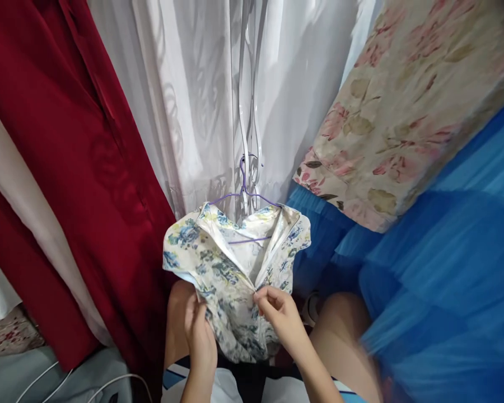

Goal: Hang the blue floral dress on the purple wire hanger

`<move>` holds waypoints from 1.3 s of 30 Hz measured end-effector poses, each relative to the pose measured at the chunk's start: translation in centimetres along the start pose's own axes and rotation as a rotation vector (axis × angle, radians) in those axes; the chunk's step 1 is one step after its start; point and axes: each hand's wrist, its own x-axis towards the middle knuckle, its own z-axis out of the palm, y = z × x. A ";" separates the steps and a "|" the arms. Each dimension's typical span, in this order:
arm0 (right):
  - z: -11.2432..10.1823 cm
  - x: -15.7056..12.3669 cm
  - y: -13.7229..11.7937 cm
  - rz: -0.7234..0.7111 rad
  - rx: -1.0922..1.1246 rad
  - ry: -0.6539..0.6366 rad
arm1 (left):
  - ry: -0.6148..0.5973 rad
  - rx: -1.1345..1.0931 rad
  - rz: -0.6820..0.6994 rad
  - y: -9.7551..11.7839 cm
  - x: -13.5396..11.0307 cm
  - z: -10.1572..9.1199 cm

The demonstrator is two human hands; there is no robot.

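A white dress (229, 268) with blue and yellow flowers hangs on a thin purple hanger (243, 178) in front of me, its lower part bunched between my knees. The neck opening runs down in a V, and its two edges meet at the tips of my right hand (282, 313). Thumb and forefinger are pinched there at the zipper; the small pull itself is hidden. Lower on the left, my left hand (200, 330) holds the side of the dress between thumb and fingers.
White hangers (252, 106) dangle in a chain before a white curtain (197, 89). Dark red cloth (88, 140) hangs at the left. On the right are a beige floral garment (395, 134) and blue tulle (437, 268). White wires (121, 378) lie on grey cloth at the lower left.
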 end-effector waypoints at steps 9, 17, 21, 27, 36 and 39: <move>2.1 -0.8 -0.3 0.022 0.144 -0.078 | -0.203 0.231 0.271 -0.4 -2.0 4.9; 1.3 2.0 -3.4 0.009 0.177 0.060 | -0.262 0.328 0.569 0.9 -1.3 6.0; -1.1 7.0 -9.4 -0.042 0.190 0.132 | -0.399 0.459 0.614 1.2 -2.2 8.2; -2.5 9.2 -15.4 -0.174 0.355 0.119 | -0.508 0.521 0.617 1.3 -2.4 9.5; 1.2 6.9 -11.5 -0.220 0.458 0.158 | -0.290 0.423 1.095 15.9 5.4 8.6; 1.8 7.9 -11.7 -0.357 0.428 0.196 | -0.516 0.528 1.158 19.0 8.3 10.0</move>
